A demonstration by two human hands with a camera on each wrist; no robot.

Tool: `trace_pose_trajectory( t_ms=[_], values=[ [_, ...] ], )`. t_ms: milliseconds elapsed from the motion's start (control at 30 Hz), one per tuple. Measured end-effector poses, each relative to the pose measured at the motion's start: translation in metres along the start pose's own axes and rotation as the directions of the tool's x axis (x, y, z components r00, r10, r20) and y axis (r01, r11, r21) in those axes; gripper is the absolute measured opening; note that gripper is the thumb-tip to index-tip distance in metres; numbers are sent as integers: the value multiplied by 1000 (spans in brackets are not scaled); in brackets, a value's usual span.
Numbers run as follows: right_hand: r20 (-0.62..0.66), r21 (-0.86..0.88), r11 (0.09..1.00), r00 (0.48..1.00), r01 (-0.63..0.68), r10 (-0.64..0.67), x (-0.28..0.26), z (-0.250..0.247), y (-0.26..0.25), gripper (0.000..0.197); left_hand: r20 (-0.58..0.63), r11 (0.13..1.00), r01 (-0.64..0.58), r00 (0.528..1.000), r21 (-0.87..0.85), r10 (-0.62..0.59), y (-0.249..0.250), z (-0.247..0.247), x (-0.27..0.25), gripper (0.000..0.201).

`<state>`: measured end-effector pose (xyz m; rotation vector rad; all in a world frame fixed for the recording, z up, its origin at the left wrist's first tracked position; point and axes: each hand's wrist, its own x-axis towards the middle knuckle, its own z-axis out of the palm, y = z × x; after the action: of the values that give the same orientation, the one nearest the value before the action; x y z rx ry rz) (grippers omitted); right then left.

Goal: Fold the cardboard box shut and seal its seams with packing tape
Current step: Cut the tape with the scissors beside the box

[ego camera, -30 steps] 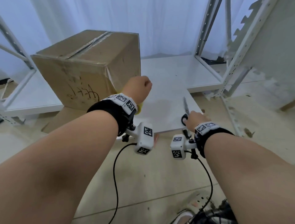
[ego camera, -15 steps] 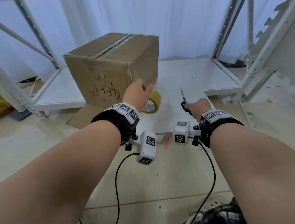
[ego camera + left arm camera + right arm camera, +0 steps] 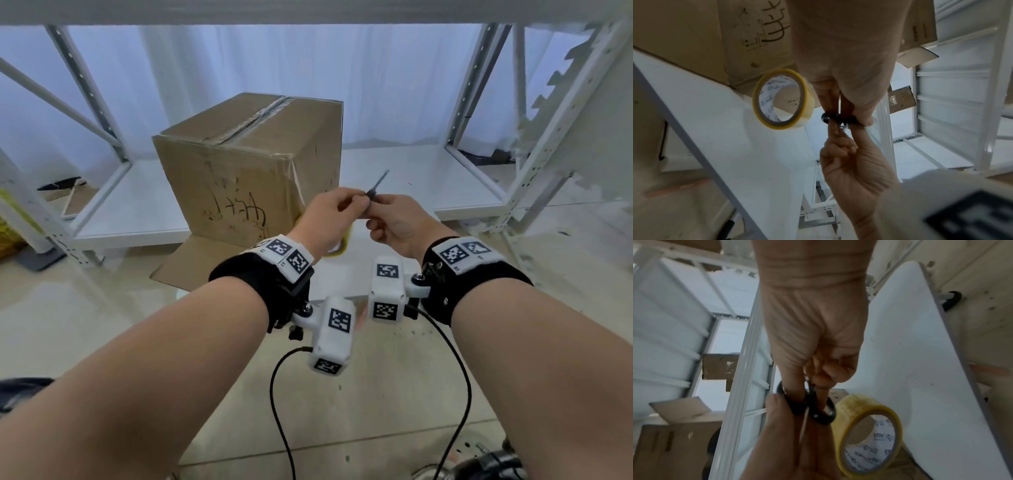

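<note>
1. Head view: the cardboard box (image 3: 250,164) stood on the low white shelf (image 3: 404,178), flaps folded down, with tape along its top centre seam. I could not tell whether the side seams were taped.
2. Both hands met in front of the box, above the shelf's near edge. The left hand (image 3: 327,219) and right hand (image 3: 399,222) were together on the scissors (image 3: 375,186), the blade pointing up and away from me.
3. Right wrist view: the right hand's grip was clenched around the black scissor handles (image 3: 807,407), thumb through one loop. The left hand's fingertips pinched the same handles from the opposite side.
4. Left wrist view: the roll of packing tape (image 3: 782,99) hung beside the left hand, near the box's lower corner. I could not make out which fingers carried it, or whether a loose strip ran from it.
5. Judged step: trading or re-seating the scissors between hands before the next cut of tape.
6. Risks, as I read them: the left hand was doing two jobs, so the roll could slip off while the scissors shifted. A fumbled handover could drop the scissors onto the shelf or floor. Any loose tape end could fold onto itself and stick.
</note>
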<state>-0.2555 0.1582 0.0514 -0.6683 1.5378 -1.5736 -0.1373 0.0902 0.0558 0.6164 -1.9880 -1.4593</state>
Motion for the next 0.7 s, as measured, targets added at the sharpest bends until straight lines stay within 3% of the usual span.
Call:
trace_pose_trajectory(
  t_ms=[100, 200, 300, 367, 433, 600, 700],
  values=[
    [-76, -147, 989, 997, -1, -10, 0, -4, -3, 31, -17, 999, 42, 999, 32, -41, -6, -2, -5, 19],
    [-114, -389, 921, 990, 33, -83, 3, -6, -8, 35, -189, 978, 162, 973, 129, -136, -24, -15, -5, 19],
    [3, -611, 789, 996, 71, -87, 8, -10, -13, 34, -290, 938, 345, 896, -21, -336, -43, -24, -4, 53],
    [57, -764, 639, 996, 85, -64, 9, -13, -14, 44, -254, 905, 418, 869, -84, -425, -50, -22, -3, 82],
    [62, -836, 542, 996, 84, -59, 10, -15, -13, 48, -218, 878, 453, 851, -152, -477, -52, -17, 0, 88],
    [82, -898, 434, 997, 70, 10, 16, -20, -7, 75, -227, 799, 464, 792, -382, -567, -51, -6, 14, 57],
    [74, -872, 481, 996, 88, -48, 19, -24, -6, 76, -307, 782, 369, 769, -503, -560, -52, -8, 19, 27]
  ],
)
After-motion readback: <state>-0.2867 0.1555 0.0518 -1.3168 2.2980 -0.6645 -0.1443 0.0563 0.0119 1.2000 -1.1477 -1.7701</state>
